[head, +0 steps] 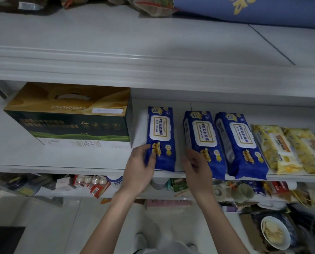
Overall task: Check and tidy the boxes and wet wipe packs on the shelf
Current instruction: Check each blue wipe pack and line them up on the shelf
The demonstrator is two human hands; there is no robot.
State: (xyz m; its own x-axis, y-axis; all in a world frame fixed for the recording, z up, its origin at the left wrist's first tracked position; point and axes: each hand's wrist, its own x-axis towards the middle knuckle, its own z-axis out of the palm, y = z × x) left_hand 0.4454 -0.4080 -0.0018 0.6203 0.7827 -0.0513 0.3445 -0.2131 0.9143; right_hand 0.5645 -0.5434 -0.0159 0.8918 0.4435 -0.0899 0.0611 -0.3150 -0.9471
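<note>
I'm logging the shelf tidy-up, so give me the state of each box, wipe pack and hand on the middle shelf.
Gold and green box: upright, handle flat, closed.
Left blue wipe pack: lying flat, lid shut, left hand gripping its near end.
Middle blue wipe pack: flat, lid shut, right hand touching its near end.
Right blue wipe pack: flat, lid shut, untouched.
Yellow wipe packs: flat, side by side, untouched.

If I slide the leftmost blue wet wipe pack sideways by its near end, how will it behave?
The leftmost blue wet wipe pack looks like soft glossy film, so it will probably flex rather than move as a block. Its smooth wrapper on the white shelf should slide easily, perhaps pivoting. Lying flat, it seems unlikely to tip. The left hand already touches its near corner.
</note>
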